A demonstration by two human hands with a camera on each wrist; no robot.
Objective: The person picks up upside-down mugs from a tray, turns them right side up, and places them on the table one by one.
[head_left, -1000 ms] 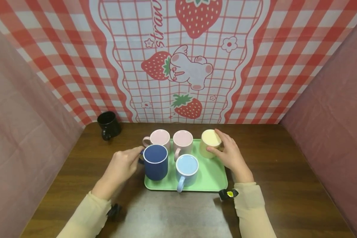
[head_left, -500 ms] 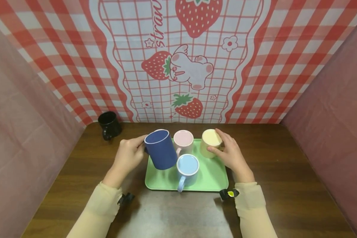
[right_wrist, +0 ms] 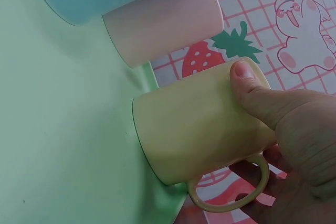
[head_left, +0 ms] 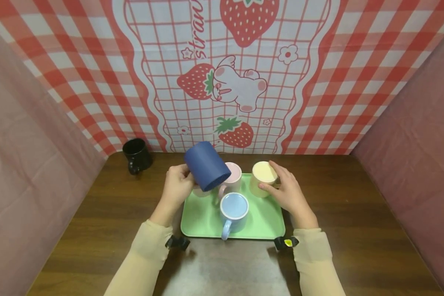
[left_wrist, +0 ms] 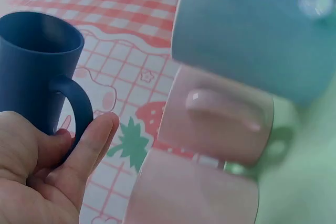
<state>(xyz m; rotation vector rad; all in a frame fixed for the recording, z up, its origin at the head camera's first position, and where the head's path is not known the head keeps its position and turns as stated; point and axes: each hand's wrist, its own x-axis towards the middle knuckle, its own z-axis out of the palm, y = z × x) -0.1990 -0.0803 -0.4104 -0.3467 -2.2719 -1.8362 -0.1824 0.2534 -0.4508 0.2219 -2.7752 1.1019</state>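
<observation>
"So, what's at the far left?"

"A black mug (head_left: 137, 156), upright on the wooden counter (head_left: 96, 205), well apart from the green tray (head_left: 203, 222). Next, the left hand (head_left: 176, 189) holds a dark blue mug (head_left: 205, 164) tilted above the tray, its grip closed on the handle."

"And behind that?"

"One pink mug (head_left: 202, 193), mostly hidden. Then another pink mug (head_left: 234, 172) and, nearer the person, a light blue mug (head_left: 234, 209), both upright on the tray."

"The right end?"

"A yellow mug (head_left: 261, 185), upright on the tray. The right hand (head_left: 288, 193) has its grip around it, thumb near the rim, fingers by the handle."
</observation>
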